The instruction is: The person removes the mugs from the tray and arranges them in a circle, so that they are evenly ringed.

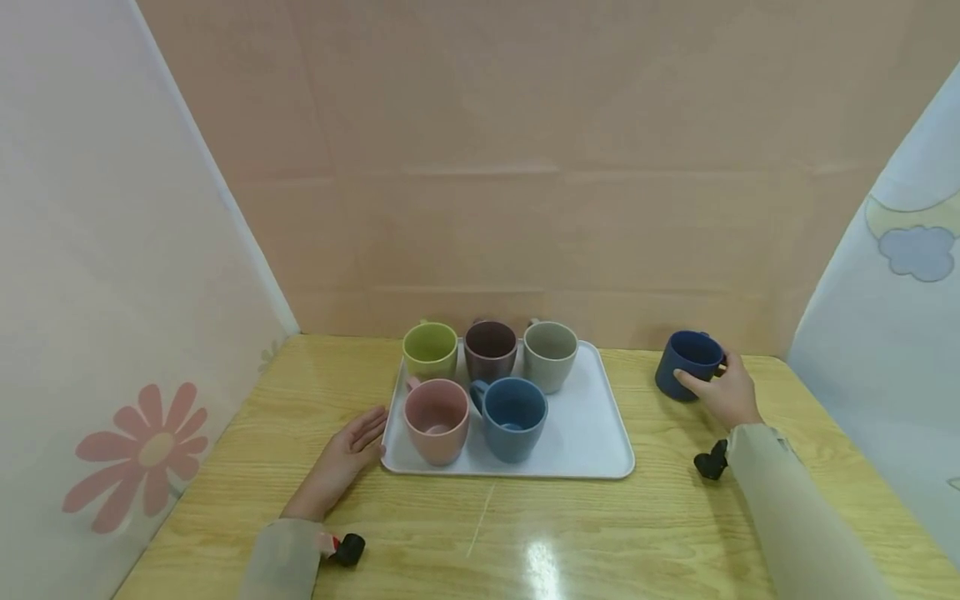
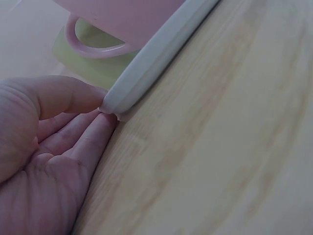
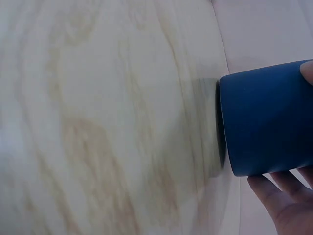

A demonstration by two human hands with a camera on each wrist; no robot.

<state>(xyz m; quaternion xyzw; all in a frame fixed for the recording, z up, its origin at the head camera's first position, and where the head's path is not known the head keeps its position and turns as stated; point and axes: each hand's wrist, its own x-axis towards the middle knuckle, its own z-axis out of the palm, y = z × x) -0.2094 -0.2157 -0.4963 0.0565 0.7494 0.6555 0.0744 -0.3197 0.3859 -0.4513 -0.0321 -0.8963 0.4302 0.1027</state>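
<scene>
In the head view my right hand (image 1: 727, 392) grips a dark blue mug (image 1: 678, 381) at the back right of the table. Thumb and fingers lie on opposite sides of its wall, and the mug (image 3: 269, 122) stands slightly tilted in the head view. My left hand (image 1: 348, 454) is at the left edge of a white tray (image 1: 585, 437). The left wrist view shows that hand (image 2: 54, 142) pinching the tray's rim (image 2: 142, 73), thumb on top and fingers below. On the tray are a pink mug (image 1: 437, 446) and a blue mug (image 1: 516, 442) in front.
Behind them on the tray stand a yellow-green mug (image 1: 431, 367), a dark brown mug (image 1: 491, 367) and a grey mug (image 1: 551, 375). Walls close in the wooden table (image 1: 420, 533) at the back (image 1: 525, 233), left (image 1: 135, 275) and right (image 1: 885, 375).
</scene>
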